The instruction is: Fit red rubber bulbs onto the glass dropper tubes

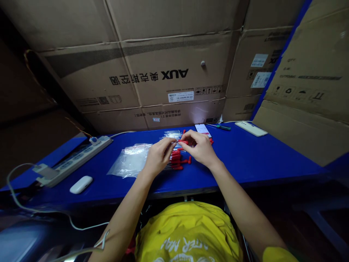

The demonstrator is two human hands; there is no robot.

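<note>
A blue work table (259, 156) runs across a dim, cramped corner walled in by stacked cardboard boxes (152, 72); the box straight ahead carries "AUX" print and a white label, both upside down. A loose cardboard sheet (308, 91) leans in at the right and overhangs that end of the table.

At the table's middle, the person's left hand (158, 156) and right hand (200, 147) meet just above the surface. Both pinch one small red-capped piece (183, 141) between fingertips, the right hand at the red end and the left at the other. What the piece is cannot be told; it is too small and partly hidden by fingers. Below the hands lies a pile of red-capped pieces (178, 162), half covered by the left hand. Behind them sits a stack of clear packets (170, 134).

Crumpled clear plastic bags (131, 162) lie just left of the left hand. Further left, a grey power strip (73, 160) lies slantwise, with a white oval device (81, 184) near the front edge and a white cable (16, 196) looping off the table. Beyond the right hand rest a phone (203, 130) with its screen lit, a green-handled screwdriver (223, 127) and a flat white device (251, 128). The person's yellow shirt (188, 233) fills the bottom of the view.
</note>
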